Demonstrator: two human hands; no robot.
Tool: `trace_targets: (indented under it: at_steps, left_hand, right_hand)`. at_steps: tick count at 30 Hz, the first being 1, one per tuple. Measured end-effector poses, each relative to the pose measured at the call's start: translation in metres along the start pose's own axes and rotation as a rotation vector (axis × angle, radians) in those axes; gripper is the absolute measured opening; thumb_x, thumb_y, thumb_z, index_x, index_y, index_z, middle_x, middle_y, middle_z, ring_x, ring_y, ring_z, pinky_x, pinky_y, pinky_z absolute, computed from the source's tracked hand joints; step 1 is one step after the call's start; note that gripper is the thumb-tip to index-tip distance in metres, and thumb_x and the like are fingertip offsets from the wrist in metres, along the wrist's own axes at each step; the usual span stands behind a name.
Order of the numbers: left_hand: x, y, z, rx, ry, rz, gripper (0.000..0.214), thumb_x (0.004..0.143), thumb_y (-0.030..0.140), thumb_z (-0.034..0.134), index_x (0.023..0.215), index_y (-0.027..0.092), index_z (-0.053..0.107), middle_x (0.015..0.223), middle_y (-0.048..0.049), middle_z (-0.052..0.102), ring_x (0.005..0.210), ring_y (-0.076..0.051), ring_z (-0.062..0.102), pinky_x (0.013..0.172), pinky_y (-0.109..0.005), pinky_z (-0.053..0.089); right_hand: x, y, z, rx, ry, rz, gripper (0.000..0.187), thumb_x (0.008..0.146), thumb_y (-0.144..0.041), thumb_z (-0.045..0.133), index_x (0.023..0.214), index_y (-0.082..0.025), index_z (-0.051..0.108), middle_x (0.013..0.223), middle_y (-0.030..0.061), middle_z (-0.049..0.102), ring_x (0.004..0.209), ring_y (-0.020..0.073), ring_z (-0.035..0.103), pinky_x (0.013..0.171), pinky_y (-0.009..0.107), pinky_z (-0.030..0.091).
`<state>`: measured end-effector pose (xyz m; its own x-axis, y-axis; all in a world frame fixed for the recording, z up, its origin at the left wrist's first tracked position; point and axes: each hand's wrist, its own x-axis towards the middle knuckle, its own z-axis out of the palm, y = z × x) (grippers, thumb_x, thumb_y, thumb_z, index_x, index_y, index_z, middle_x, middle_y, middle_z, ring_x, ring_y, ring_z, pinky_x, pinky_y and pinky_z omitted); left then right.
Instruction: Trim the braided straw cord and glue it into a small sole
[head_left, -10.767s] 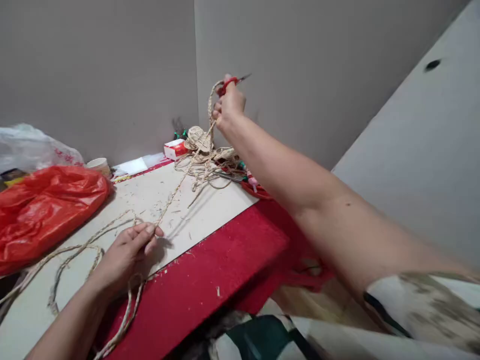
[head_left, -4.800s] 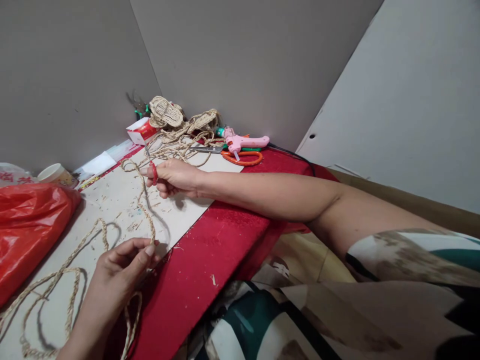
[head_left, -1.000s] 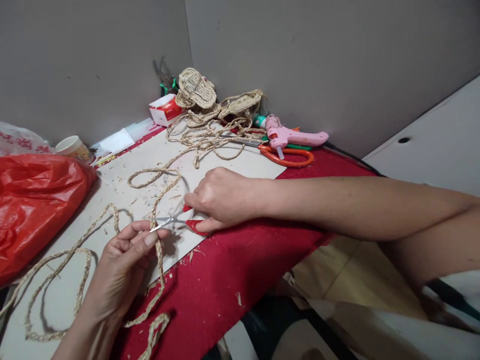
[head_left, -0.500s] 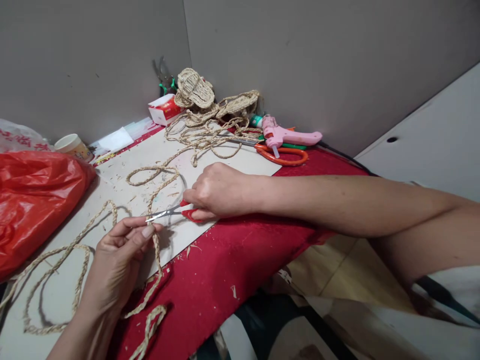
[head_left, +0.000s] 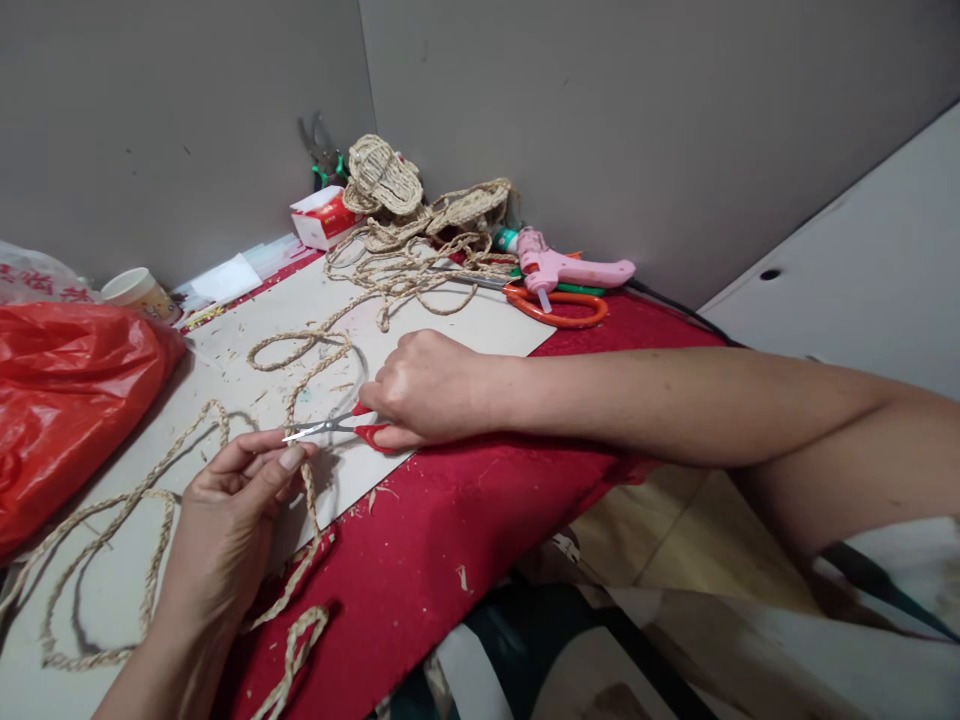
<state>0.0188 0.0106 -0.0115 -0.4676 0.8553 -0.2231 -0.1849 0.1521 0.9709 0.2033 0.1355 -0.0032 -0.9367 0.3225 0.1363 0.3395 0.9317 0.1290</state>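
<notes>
My left hand (head_left: 244,495) pinches a braided straw cord (head_left: 309,490) between thumb and fingers. Small red-handled scissors (head_left: 373,437) are in my right hand (head_left: 420,390), its fingers closed round the loops. The blades are slightly apart and reach the cord just above my left fingertips. From there the cord runs up into a loop on the white board and down over the red cloth. More of the braid lies in wide bends left of my left hand and near the front of the cloth.
A red plastic bag (head_left: 75,400) lies at the left, by a paper cup (head_left: 139,292). Behind are a small box (head_left: 322,215), coiled braid (head_left: 382,178), a pink glue gun (head_left: 574,268) and orange-handled scissors (head_left: 566,312). Straw bits litter the white board (head_left: 217,370) and red cloth (head_left: 420,570).
The whole view has shifted slightly, so things sit a little further left. Both hands keep their grips, and the scissors stay at the same spot on the cord.
</notes>
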Motion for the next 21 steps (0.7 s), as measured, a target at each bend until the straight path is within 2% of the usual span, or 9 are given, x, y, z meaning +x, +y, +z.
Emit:
trace_targets:
  at_steps: [8,12,21]
  left_hand:
    - [0.0014,-0.0004,-0.0017,-0.005,0.01,0.005,0.028,0.055,0.019,0.087,0.078,0.018,0.071,0.073,-0.0019,0.073,0.062,-0.01,0.064,0.057,-0.012,0.049]
    - [-0.0004,0.0017,-0.0015,-0.031,-0.022,0.005,0.023,0.06,0.016,0.085,0.079,0.018,0.071,0.074,-0.0031,0.073,0.062,-0.009,0.063,0.057,-0.011,0.049]
    - [-0.0011,0.0035,0.0021,-0.059,-0.013,0.012,0.023,0.059,0.014,0.085,0.078,0.017,0.072,0.071,0.0005,0.071,0.063,-0.007,0.063,0.058,-0.009,0.049]
  right_hand:
    - [0.0019,0.0011,0.0013,0.026,-0.025,0.008,0.033,0.091,-0.037,0.045,0.088,-0.016,0.069,0.072,0.0092,0.069,0.067,0.0219,0.061,0.055,0.03,0.027]
    - [0.002,0.0028,0.0024,0.036,-0.021,-0.005,0.033,0.092,-0.036,0.043,0.087,-0.016,0.07,0.071,0.0087,0.069,0.066,0.021,0.061,0.055,0.03,0.026]
    - [-0.001,0.0002,0.0025,0.039,0.057,-0.021,0.042,0.085,-0.05,0.048,0.089,-0.013,0.067,0.075,0.0108,0.069,0.067,0.0243,0.063,0.057,0.031,0.029]
